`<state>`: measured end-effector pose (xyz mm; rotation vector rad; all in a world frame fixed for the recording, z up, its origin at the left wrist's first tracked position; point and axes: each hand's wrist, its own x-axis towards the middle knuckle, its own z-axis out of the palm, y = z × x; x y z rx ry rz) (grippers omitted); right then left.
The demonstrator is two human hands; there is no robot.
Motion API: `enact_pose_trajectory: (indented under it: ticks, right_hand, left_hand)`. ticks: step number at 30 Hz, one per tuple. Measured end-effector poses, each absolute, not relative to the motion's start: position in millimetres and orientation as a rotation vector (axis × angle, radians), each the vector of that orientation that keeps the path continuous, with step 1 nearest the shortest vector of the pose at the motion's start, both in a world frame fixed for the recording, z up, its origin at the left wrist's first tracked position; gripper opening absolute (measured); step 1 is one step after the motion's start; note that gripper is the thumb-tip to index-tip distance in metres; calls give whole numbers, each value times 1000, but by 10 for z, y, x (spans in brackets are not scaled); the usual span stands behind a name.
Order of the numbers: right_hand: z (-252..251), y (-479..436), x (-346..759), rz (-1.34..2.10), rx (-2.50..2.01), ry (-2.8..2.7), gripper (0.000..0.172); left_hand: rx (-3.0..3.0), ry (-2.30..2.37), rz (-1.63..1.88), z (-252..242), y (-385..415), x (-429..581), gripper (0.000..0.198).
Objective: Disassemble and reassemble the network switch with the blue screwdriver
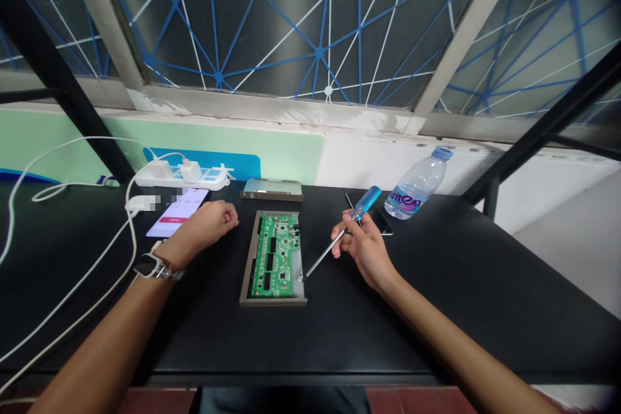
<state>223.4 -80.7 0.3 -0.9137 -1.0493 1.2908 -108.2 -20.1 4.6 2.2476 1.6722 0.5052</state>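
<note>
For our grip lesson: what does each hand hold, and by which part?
The right hand holds a screwdriver by its blue handle; the left hand holds nothing visible.

Blue screwdriver [366, 202], green circuit board [275, 255]
Grey casing [249, 259] rims the board, the bench [388, 336] is black, and blue-and-white web lines cross the window [291, 26].

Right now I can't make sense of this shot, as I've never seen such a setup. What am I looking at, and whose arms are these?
This picture comes from a camera worn on a person's head, looking forward and down at their own bare arms. The right hand holds a blue-handled screwdriver, its tip at the edge of the grey casing around a green circuit board. The left hand rests closed beside a lit phone. The black table also bears a grey cover, a power strip and a water bottle.
</note>
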Motion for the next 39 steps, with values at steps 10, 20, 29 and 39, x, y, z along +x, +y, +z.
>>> enact_pose_trajectory:
  ticks: [10,20,29,39]
  right_hand:
    - [17,-813,2214,1288,-905,-1052,32]
    - [4,-805,2212,1271,-918,-1072,40]
    - [343,-548,2023,1098,-815,-1222,34]
    - [900,-82,1496,773,-786,-1579,31]
  left_hand:
    - [2319,1360,918,278,-292,-695,12]
    - [2420,1028,900,200,-140,-263,9]
    - [2368,1015,912,2,-261,-316,34]
    - [2373,1084,887,3,-256,-358,28]
